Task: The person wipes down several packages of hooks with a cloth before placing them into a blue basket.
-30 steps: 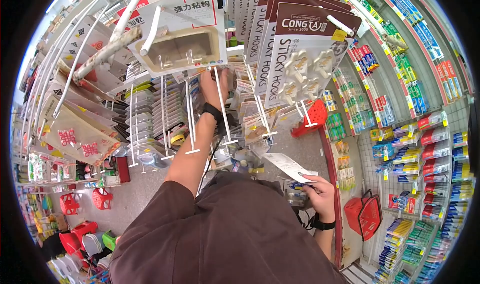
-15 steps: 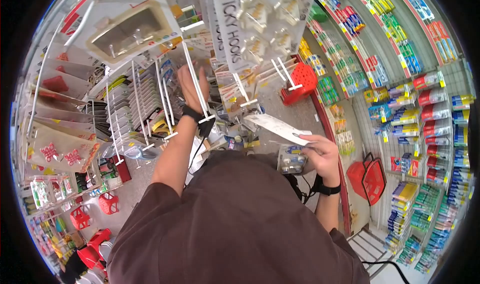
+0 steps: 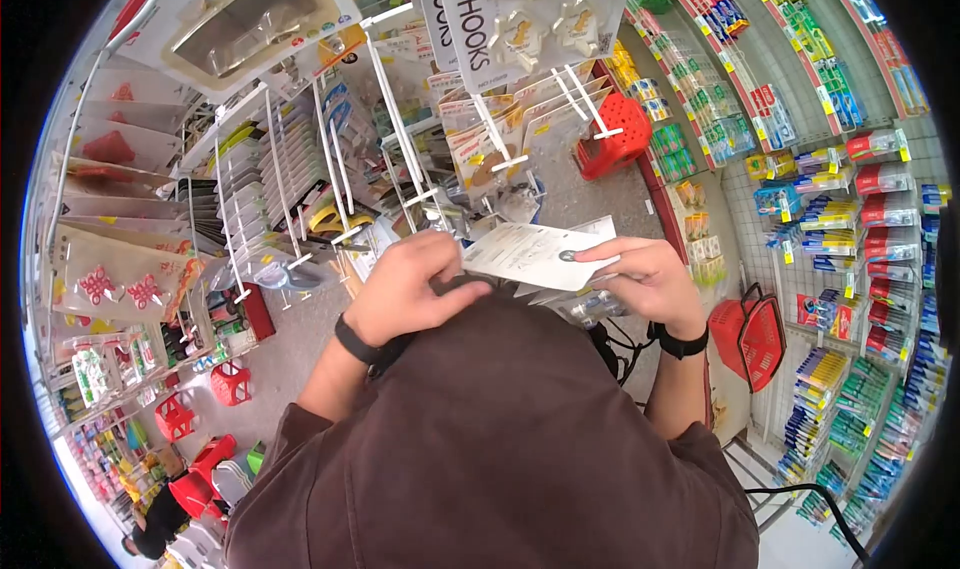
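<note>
My right hand point(image 3: 650, 281) grips a stack of white printed cards point(image 3: 535, 254) by their right end, thumb on top and fingers underneath. Below the cards a clear blister pack point(image 3: 598, 307) partly shows, its contents blurred. My left hand point(image 3: 410, 284) is at the cards' left edge, thumb spread away from the bent fingers; the fingertips are partly hidden. Both hands are close in front of my body. Beyond them, white display hooks point(image 3: 430, 197) stick out with carded packs hanging on some.
Packs of sticky hooks point(image 3: 545, 29) hang high in front. A red basket point(image 3: 748, 339) is at the right, by shelves of boxed and bagged goods point(image 3: 885, 209). Red stools point(image 3: 230, 382) stand on the floor at left. A red perforated container point(image 3: 615, 134) sits beyond the hooks.
My left hand has drawn back from among the display hooks to the cards' left edge. My right hand has moved slightly right and up, and the cards now face me more flatly.
</note>
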Motion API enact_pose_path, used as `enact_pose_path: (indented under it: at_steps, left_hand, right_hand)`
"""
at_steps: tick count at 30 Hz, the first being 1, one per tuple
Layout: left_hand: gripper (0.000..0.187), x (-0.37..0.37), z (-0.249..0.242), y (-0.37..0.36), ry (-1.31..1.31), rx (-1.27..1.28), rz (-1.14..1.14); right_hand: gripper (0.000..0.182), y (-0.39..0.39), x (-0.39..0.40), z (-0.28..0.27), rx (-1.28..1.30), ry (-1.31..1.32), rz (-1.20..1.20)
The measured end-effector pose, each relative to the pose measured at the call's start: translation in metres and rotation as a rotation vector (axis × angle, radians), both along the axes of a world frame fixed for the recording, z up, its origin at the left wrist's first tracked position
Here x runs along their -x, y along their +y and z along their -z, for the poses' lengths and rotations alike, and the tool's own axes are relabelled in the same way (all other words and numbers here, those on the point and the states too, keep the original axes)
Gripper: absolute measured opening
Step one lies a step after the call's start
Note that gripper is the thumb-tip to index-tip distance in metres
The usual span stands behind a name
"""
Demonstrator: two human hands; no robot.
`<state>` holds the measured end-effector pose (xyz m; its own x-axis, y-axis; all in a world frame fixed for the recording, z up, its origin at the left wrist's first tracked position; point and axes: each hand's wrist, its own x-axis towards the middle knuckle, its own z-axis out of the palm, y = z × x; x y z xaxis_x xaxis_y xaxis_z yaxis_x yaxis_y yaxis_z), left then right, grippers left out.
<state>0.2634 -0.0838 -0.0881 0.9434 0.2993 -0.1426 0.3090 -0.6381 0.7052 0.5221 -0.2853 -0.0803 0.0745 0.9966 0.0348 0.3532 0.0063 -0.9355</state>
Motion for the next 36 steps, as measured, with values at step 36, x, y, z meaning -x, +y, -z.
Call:
enact_pose_path:
  at_steps: [36]
  left_hand:
    - [0.011, 0.02, 0.102, 0.008, -0.719, 0.723, -0.861]
  right_hand:
    - [0.014, -0.033, -0.012, 0.021, 0.083, 0.134, 0.3]
